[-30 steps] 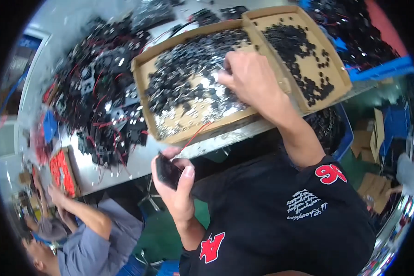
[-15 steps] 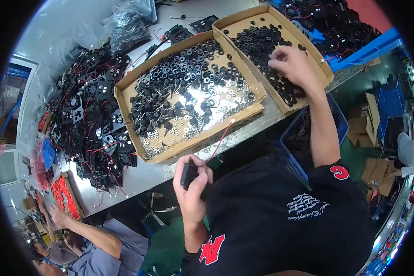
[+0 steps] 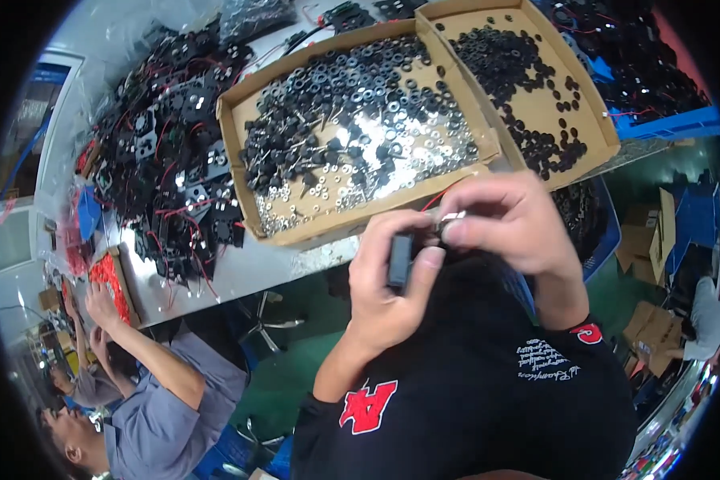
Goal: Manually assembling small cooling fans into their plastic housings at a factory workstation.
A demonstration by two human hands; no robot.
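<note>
My left hand [image 3: 380, 300] is closed around a black rectangular part [image 3: 400, 262], held upright between thumb and fingers just off the table's front edge. A red wire [image 3: 434, 200] shows beside the hands. My right hand [image 3: 524, 228] has come close to it, thumb and fingers pinching a small dark round piece [image 3: 444, 230], partly hidden by the fingertips. Beyond the hands lies a cardboard tray [image 3: 360, 214] of black knob-like pieces with metal pins, washers and nuts. To its right, a second cardboard tray [image 3: 596, 120] holds many small black rings [image 3: 504, 64].
Black fan-like assemblies [image 3: 176, 144] with red wires heap up on the left. A blue crate [image 3: 672, 126] borders the right side, and a blue bin [image 3: 612, 240] stands below the table edge. At lower left a co-worker's arm [image 3: 156, 356] reaches to a box of red parts [image 3: 128, 308].
My right hand has left the tray of black rings and come to my left hand, now pinching a small dark piece. My left hand has moved right and up with the black part.
</note>
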